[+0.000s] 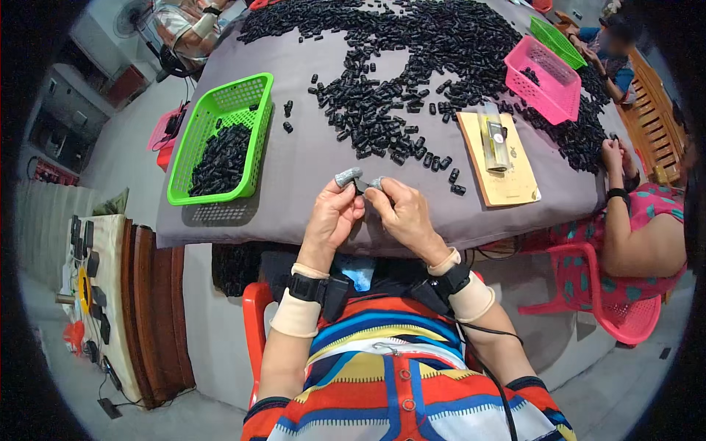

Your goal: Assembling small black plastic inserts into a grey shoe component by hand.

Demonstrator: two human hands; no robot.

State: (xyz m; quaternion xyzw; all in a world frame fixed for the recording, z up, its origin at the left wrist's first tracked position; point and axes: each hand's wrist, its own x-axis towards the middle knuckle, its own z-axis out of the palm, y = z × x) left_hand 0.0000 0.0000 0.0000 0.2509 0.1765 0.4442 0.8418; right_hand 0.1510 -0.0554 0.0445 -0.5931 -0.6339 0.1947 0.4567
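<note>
Left hand (332, 214) pinches black piece (359, 188), right hand (404, 214) alongside

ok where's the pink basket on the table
In the head view, the pink basket is on the right of the table, among black parts, with a green basket just beyond it.

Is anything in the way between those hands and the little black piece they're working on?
Nothing visible. The left hand pinches the black piece near its fingertips, with the right hand close beside it. Gray coverings wrap a fingertip on each hand.
</note>
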